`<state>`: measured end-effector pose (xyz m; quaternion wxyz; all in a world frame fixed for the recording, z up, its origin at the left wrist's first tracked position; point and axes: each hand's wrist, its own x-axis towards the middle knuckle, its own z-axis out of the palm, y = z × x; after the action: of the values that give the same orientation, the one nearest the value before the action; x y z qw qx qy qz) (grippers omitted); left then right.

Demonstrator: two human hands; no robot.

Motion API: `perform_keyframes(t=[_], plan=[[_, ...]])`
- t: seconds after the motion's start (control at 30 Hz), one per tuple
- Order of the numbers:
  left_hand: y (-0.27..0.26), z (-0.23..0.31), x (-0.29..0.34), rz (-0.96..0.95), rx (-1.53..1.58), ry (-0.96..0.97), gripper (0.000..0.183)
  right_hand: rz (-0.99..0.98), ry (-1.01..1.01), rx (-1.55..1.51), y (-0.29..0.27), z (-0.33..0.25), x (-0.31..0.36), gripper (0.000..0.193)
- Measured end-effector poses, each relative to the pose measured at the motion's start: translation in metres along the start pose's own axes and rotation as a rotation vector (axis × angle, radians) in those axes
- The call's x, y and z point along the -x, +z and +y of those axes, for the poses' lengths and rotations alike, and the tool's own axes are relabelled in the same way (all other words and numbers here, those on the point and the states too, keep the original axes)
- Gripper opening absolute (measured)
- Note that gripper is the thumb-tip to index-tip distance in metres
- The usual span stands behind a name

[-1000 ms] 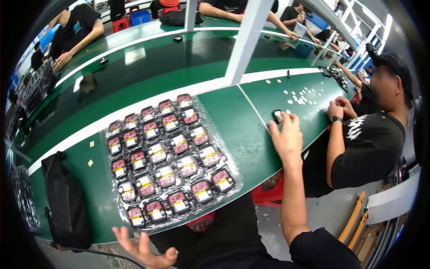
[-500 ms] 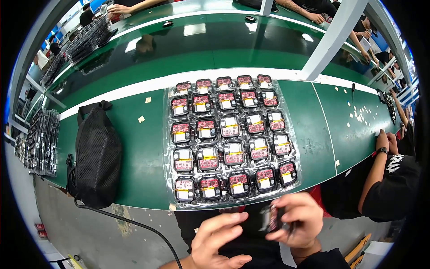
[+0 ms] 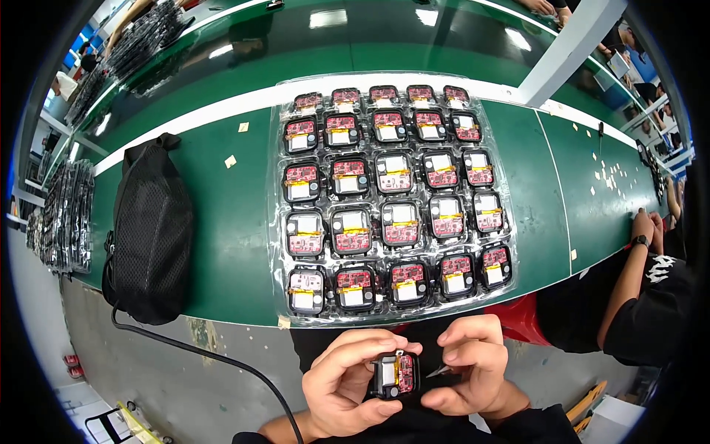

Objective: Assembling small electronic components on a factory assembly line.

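My left hand (image 3: pixel 347 381) is closed around the edges of a black square watch-like case (image 3: pixel 387 376) and holds it above my lap. Inside that case a red circuit board, a silvery battery and yellow tape show. My right hand (image 3: pixel 473 370) is just right of the case, its fingers pinching what look like pointed metal tweezers (image 3: pixel 438 371). Their tip points toward the case with a small gap between; the rest of the tool is hidden by the fingers. Beyond both hands a clear plastic tray (image 3: pixel 277 288) holds rows of similar cases (image 3: pixel 352 288).
The tray lies on a green workbench (image 3: pixel 229 222), near its front edge. A black mesh bag (image 3: pixel 151 237) with a black cable (image 3: pixel 222 364) is on the left, beside stacked trays (image 3: pixel 66 222). A co-worker's arm (image 3: pixel 625 277) rests at the right. A grey post (image 3: pixel 566 55) rises behind.
The case has passed from my right hand to my left. My left hand has closed on it, and the tweezers now show in my right hand. The head view has shifted slightly.
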<state>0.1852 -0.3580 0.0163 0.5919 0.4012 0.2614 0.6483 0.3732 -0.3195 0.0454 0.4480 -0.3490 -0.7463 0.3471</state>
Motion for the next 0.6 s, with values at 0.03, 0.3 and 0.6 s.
perform_keyframes(t=[0.03, 0.3, 0.6], plan=[[0.0012, -0.0003, 0.0002, 0.001, 0.001, -0.003, 0.069, 0.077, 0.043, -0.037, 0.0009, 0.0014, 0.0011, 0.041], [0.0026, 0.0029, -0.0034, 0.025, 0.032, 0.010, 0.065, 0.007, -0.121, 0.284, -0.0044, 0.0017, -0.0075, 0.032], [0.0016, 0.0011, -0.0046, 0.011, 0.009, 0.022, 0.064, 0.022, -0.241, 0.391, -0.0037, 0.0081, -0.0079, 0.033]])
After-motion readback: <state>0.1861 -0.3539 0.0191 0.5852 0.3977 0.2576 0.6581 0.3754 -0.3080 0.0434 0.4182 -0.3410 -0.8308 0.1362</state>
